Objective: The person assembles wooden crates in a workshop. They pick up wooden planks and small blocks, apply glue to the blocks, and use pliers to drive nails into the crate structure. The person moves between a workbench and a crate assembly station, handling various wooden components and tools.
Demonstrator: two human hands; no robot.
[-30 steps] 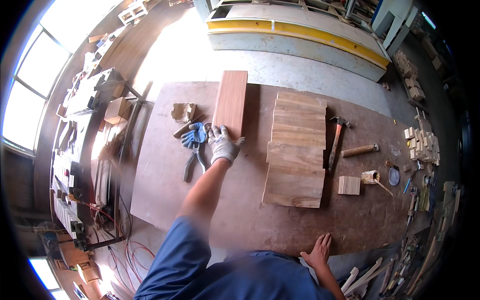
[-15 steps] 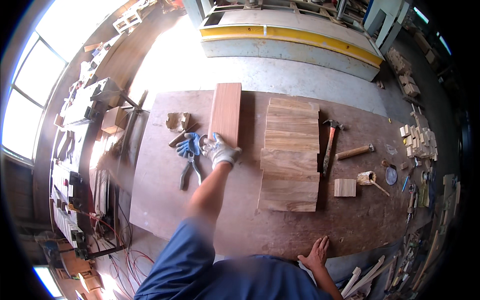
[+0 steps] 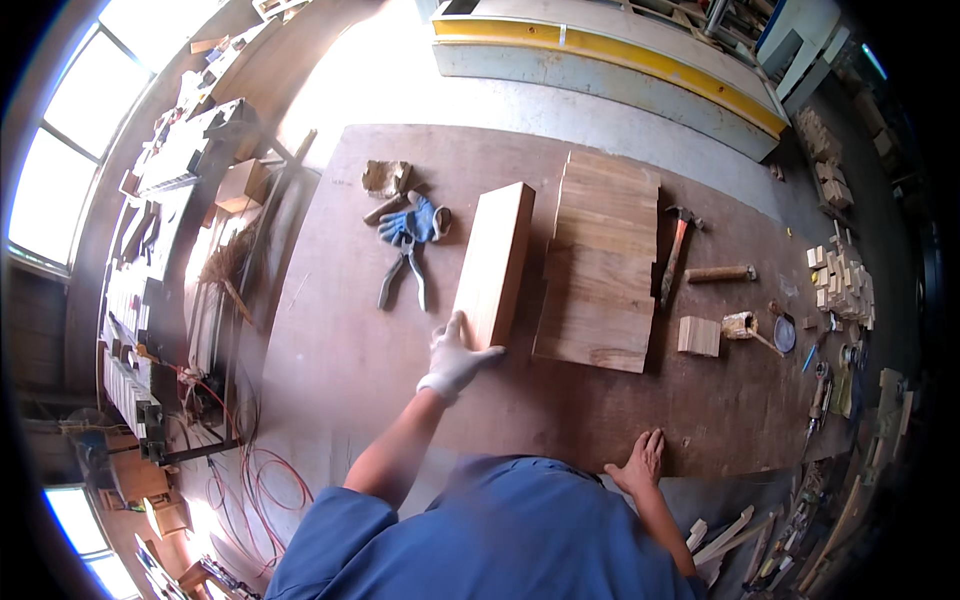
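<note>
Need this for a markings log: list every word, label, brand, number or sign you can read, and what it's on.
None: no text can be read.
Table: faint marks near its far left corner, too small to read.
Yellow band on the machine: small pale mark, too small to tell if it is lettering.
Wooden beam, hammer, pliers: no lettering I can make out.

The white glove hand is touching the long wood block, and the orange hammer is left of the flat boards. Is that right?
Not quite: the head view shows the orange hammer right of the flat boards. The white-gloved left hand is touching the long wood block.
</note>
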